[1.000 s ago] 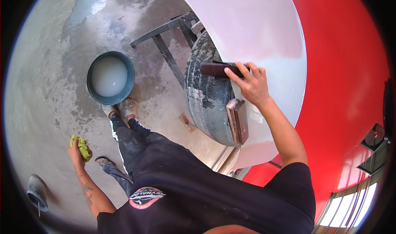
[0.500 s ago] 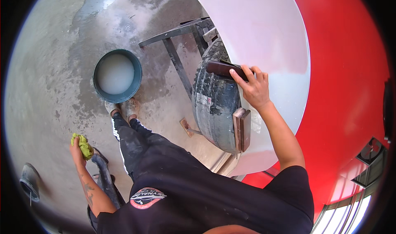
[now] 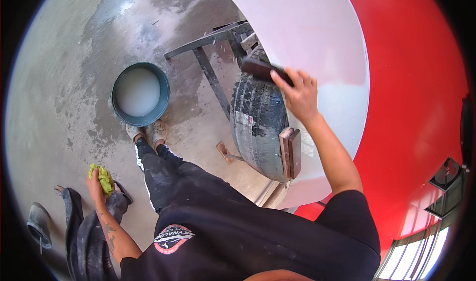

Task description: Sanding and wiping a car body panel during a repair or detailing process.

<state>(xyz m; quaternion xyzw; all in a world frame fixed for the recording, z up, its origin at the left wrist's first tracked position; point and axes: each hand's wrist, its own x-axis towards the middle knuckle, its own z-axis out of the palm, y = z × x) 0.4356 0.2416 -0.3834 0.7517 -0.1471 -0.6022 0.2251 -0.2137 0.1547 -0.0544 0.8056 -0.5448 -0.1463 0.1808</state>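
Observation:
My right hand (image 3: 301,96) is closed around one end of a long dark-brown sanding block (image 3: 262,70). The block is slightly blurred and reaches left past the edge of a curved white panel (image 3: 342,117) with pinkish patches, over a worn tyre (image 3: 260,117). Whether its underside touches the panel cannot be made out. Out to the left, my left hand (image 3: 94,187) grips a crumpled yellow-green cloth (image 3: 103,179), held in the air away from the panel.
A dark teal bucket (image 3: 165,90) of cloudy water stands just beyond my feet. Behind the tyre is a dark metal stand (image 3: 206,68); wooden blocks (image 3: 295,153) sit at its near side. Another person's dark-trousered legs (image 3: 89,236) and a second bucket (image 3: 39,224) are at lower left. A red surface (image 3: 411,107) fills the right.
My right hand has lifted the sanding block slightly up and to the left. My left hand still grips the cloth, a little lower. More of the other person's legs shows at lower left.

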